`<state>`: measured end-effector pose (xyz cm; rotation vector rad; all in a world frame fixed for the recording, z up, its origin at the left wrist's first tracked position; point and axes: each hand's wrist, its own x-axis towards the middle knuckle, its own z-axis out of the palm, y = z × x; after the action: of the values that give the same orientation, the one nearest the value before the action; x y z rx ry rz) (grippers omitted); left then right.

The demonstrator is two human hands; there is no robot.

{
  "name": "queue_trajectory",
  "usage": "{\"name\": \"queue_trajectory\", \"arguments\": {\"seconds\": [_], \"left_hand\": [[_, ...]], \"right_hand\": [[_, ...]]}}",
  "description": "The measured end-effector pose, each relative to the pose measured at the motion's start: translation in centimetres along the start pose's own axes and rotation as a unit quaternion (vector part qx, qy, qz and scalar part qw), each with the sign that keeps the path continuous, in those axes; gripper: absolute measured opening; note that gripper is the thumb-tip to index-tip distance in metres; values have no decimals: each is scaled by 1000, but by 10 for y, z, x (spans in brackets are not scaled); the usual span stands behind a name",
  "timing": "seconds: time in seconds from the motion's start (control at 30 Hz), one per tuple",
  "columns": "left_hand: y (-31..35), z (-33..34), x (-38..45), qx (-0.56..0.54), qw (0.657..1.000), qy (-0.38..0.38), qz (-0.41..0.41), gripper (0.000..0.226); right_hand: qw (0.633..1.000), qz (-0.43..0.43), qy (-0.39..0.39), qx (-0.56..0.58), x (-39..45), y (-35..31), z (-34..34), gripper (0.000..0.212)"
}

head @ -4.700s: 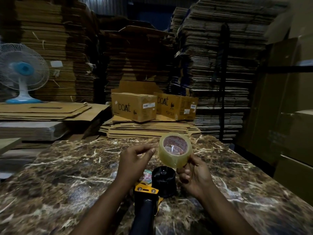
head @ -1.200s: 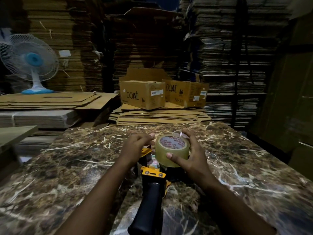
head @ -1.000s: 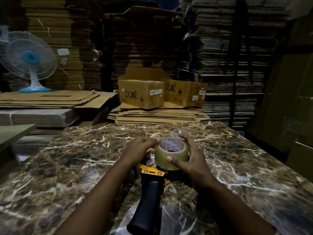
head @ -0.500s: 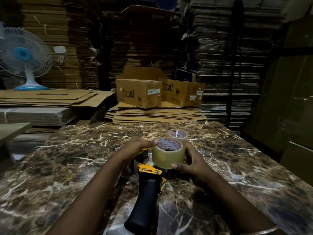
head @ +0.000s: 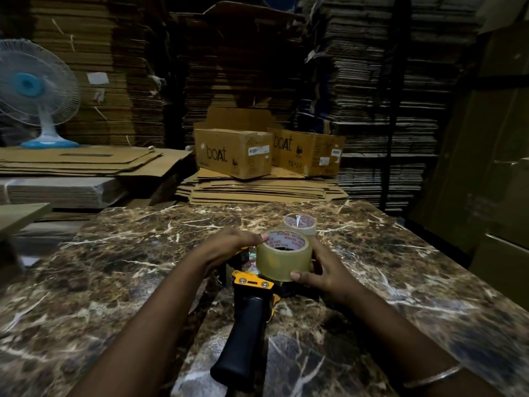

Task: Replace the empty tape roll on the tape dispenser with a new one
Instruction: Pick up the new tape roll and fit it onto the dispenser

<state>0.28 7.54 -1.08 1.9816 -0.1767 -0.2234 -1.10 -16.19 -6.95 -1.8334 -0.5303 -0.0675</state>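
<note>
New roll being seated on the dispenser

At frame centre, the clear tape roll [head: 282,258] is gripped by the right hand [head: 323,270] and steadied by the left hand [head: 229,247] over the tape dispenser [head: 246,316]; pressing down is judged next.

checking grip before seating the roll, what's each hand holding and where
Both hands hold the new tape roll: right hand on its outer side, left hand at its top rim.

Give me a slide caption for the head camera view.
Both hands seat a new tape roll on the yellow dispenser; the empty core sits behind.
</note>
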Motion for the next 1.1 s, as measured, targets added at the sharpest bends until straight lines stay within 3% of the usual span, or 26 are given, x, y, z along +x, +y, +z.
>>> {"name": "queue_trajectory", "arguments": {"seconds": [0.27,0.53,0.67,0.73,0.87,1.0,1.1], "left_hand": [[7,-9,2,44,998,-38,-2,59],[5,3,1,-10,999,7,-34,38],[8,-1,-1,41,999,-32,-10,46],[7,-4,0,58,997,-39,-15,39],[5,2,1,52,998,-3,-26,37],[5,6,2,22,999,19,-40,13],[5,6,3,25,998,37,-34,17]], "right_hand": [[1000,-3,-6,-18,1,2,-5,92],[998,-8,-7,-57,1,2,-4,92],[996,-17,-12,-81,1,1,-6,90],[995,-26,-10,-94,1,1,-5,88],[994,-31,-4,-102,2,1,-8,89],[994,-19,-9,-108,4,1,-9,90],[994,5,-24,-105,1,0,-7,88]]}}
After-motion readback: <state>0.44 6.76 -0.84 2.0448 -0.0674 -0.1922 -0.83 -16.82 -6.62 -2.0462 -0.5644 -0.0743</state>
